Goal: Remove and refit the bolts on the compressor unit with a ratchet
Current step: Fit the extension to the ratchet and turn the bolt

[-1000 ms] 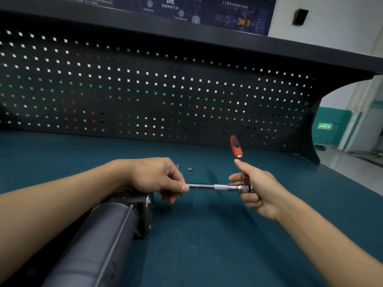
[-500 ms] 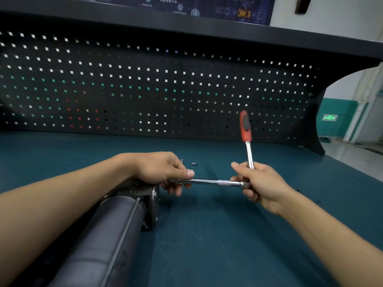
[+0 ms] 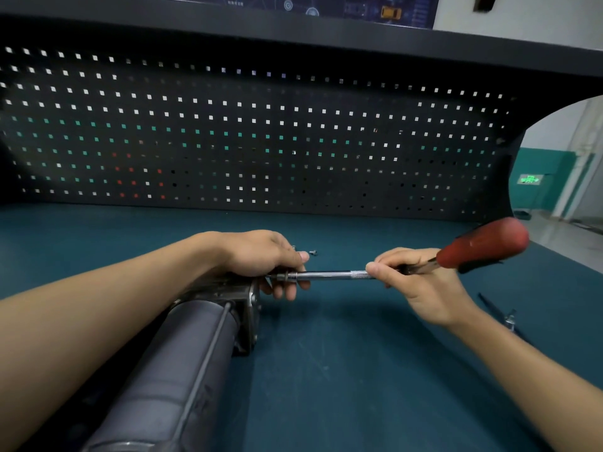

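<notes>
The grey cylindrical compressor unit [image 3: 182, 363] lies on the teal bench, its metal end plate [image 3: 251, 298] facing right. A chrome extension bar [image 3: 329, 275] runs horizontally from that plate to the ratchet. My left hand [image 3: 264, 256] pinches the bar's socket end right at the plate. My right hand [image 3: 421, 282] grips the ratchet at its head; the red handle [image 3: 483, 244] points right and slightly up, blurred by motion. The bolt under the socket is hidden by my fingers.
Two small loose bolts [image 3: 312, 252] lie on the bench just beyond my left hand. A thin black rod with a metal fitting [image 3: 509, 318] rests at the right. A black pegboard [image 3: 261, 141] closes off the back; the bench edge drops off at far right.
The ratchet's red handle has swung from pointing up and away down to the right, turned by my right hand. My left hand has stayed on the socket end of the bar.
</notes>
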Available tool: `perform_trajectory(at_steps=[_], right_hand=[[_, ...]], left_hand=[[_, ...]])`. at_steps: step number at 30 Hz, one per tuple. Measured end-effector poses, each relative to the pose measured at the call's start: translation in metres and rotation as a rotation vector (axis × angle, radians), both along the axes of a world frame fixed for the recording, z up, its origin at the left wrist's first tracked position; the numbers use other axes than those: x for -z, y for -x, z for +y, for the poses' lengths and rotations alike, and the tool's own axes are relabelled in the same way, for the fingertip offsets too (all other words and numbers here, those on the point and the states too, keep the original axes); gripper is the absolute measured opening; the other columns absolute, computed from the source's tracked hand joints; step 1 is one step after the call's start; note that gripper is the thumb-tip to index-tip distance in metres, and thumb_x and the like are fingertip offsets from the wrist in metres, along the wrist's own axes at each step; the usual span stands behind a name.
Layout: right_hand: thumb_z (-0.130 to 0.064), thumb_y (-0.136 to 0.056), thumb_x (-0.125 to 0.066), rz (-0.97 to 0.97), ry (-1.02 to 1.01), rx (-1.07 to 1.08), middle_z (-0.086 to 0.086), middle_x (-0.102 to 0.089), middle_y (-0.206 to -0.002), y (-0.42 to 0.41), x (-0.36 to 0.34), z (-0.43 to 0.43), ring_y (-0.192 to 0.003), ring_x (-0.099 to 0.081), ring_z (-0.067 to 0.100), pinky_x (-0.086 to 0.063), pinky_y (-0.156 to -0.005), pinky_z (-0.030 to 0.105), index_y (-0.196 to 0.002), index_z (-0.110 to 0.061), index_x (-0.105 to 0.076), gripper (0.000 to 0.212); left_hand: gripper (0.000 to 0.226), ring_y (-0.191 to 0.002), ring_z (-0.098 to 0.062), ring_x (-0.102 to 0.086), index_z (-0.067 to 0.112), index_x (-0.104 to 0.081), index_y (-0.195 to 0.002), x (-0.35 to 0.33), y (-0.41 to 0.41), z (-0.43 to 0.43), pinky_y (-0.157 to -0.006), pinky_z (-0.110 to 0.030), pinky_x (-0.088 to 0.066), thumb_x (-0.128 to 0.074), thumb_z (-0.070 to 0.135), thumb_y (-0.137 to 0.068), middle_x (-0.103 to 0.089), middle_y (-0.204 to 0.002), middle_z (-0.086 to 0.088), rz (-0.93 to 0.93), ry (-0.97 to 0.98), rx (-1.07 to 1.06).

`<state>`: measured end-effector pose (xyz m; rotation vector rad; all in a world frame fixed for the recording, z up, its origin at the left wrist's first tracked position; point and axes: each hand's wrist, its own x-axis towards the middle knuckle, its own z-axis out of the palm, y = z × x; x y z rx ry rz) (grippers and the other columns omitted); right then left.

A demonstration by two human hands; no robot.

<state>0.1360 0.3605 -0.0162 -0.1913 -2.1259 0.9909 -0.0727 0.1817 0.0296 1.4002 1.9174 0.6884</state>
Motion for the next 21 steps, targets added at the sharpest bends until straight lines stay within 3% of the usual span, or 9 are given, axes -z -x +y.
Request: perform_trajectory(at_steps=[5,11,14,18,21], right_hand=[[-0.059,-0.074,-0.072,-0.101,0.119,0.124,0.007,-0.062,-0.053,0.001,-0.002,-0.001,-0.048,-0.053,0.01,-0.038,-0.049,0.016,-0.07,-0.022,-0.078,0.037],[-0.053,-0.083,-0.072,-0.265,0.5,0.215,-0.003,-0.071,-0.06,0.005,-0.015,-0.009,-0.037,-0.044,0.01,-0.026,-0.033,0.017,-0.078,-0.012,-0.073,0.042],[-0.05,-0.087,-0.071,-0.327,0.735,0.211,-0.005,-0.062,-0.053,0.005,-0.021,-0.009,-0.033,-0.034,0.006,-0.018,-0.032,0.014,-0.092,-0.009,-0.068,0.041],[-0.044,-0.09,-0.069,-0.342,1.018,0.144,-0.001,-0.053,-0.061,0.003,-0.024,-0.007,-0.03,-0.025,0.002,-0.015,-0.028,0.012,-0.093,-0.009,-0.058,0.037],[-0.038,-0.092,-0.068,-0.363,1.055,0.107,0.0,-0.057,-0.055,0.003,-0.019,-0.007,-0.029,-0.024,0.002,-0.016,-0.027,0.012,-0.093,-0.01,-0.055,0.031]], left_hand=[[0.029,-0.063,-0.013,-0.058,0.014,-0.075,-0.089,0.002,0.0,0.001,-0.068,-0.025,-0.048,-0.055,0.03,-0.102,-0.071,-0.07,0.002,0.018,-0.017,0.022],[0.023,-0.069,-0.013,-0.053,0.017,-0.078,-0.087,-0.001,0.0,0.001,-0.068,-0.021,-0.047,-0.064,0.032,-0.097,-0.072,-0.072,0.002,0.044,-0.044,0.033],[0.021,-0.066,-0.006,-0.054,0.019,-0.078,-0.086,-0.002,0.001,0.001,-0.069,-0.019,-0.046,-0.065,0.032,-0.096,-0.074,-0.074,0.003,0.042,-0.05,0.04],[0.02,-0.063,-0.001,-0.055,0.021,-0.078,-0.082,-0.003,0.003,0.001,-0.066,-0.015,-0.046,-0.067,0.032,-0.095,-0.075,-0.076,0.005,0.039,-0.07,0.027],[0.021,-0.061,0.0,-0.054,0.022,-0.078,-0.079,-0.001,0.003,0.003,-0.064,-0.014,-0.046,-0.069,0.031,-0.094,-0.076,-0.076,0.005,0.046,-0.065,0.018]])
